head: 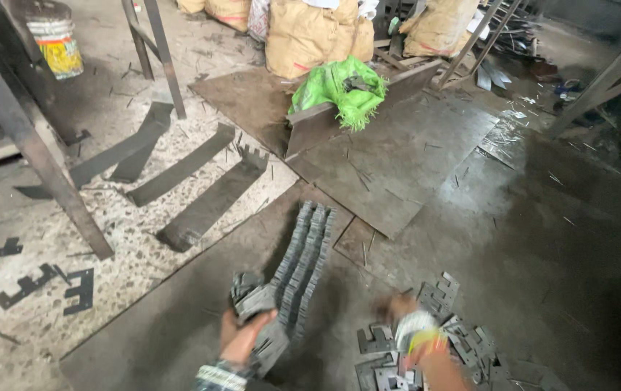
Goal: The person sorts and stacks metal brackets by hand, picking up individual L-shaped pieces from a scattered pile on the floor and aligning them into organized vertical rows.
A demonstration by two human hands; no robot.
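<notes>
Grey stamped steel everywhere underfoot. My left hand (247,339) is closed around a bundle of flat cut plates (258,313), fingers wrapped over the near end, at the foot of a long stacked row of plates (305,255) that runs away from me across the dark steel floor sheet (412,166). My right hand (413,329) is blurred; it hangs over the loose pile of notched plates (455,340) at lower right, and I cannot tell whether it is gripping one or merely touching.

Handling judgement: thin sheet pieces, stiff, each light alone but heavy in a bundle. Edges look sheared and likely sharp; faces dull and dusty, so probably not slippery. The bundle wants a squeeze across the flat faces, thumb on one side, fingers on the other, or the plates may fan and slide apart. The notches would let pieces snag each other in the pile.

Surroundings: long dark strips (180,170) lie on the speckled terrazzo floor at left, with small bracket-shaped offcuts (28,286) nearer the edge. An angled steel frame leg (35,156) crosses upper left. A crumpled green bag (339,90) sits on an upright plate, tan sacks (310,36) behind it, a yellow-and-white bucket (55,43) at far left.
</notes>
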